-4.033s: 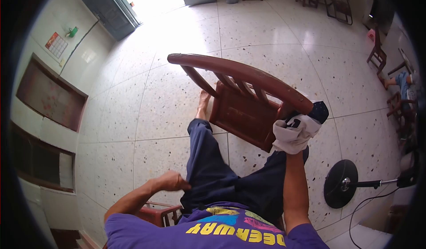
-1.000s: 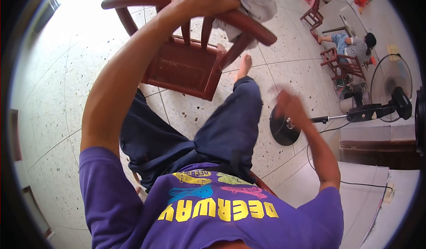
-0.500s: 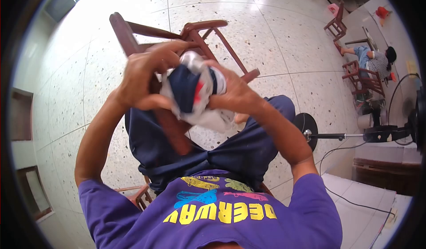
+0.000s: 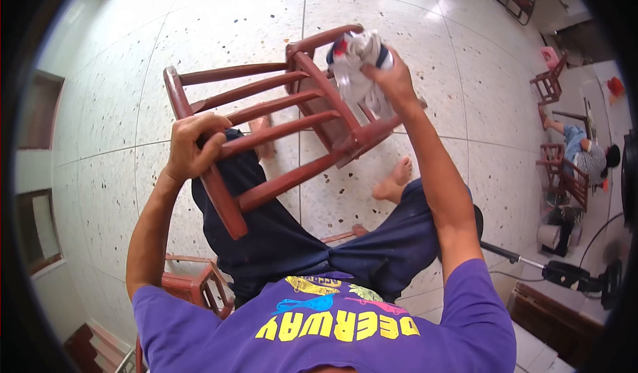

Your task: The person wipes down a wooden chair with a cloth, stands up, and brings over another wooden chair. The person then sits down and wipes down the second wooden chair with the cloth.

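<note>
A dark red wooden chair lies tipped over before me, its top rail near my lap and its legs pointing away. My left hand grips the top rail of its backrest. In my right hand is a bunched white cloth with dark blue and red parts, pressed against the chair near its seat and legs. My fingers partly hide behind the cloth.
Behind my left elbow is another red chair. A standing fan with a cable is at the right. Farther right, a person sits on a small chair. My bare feet are on the speckled floor.
The chair has been tipped from upright onto its side. My left hand has moved from the cloth to the backrest rail, and my right hand has carried the cloth away to the upper right.
</note>
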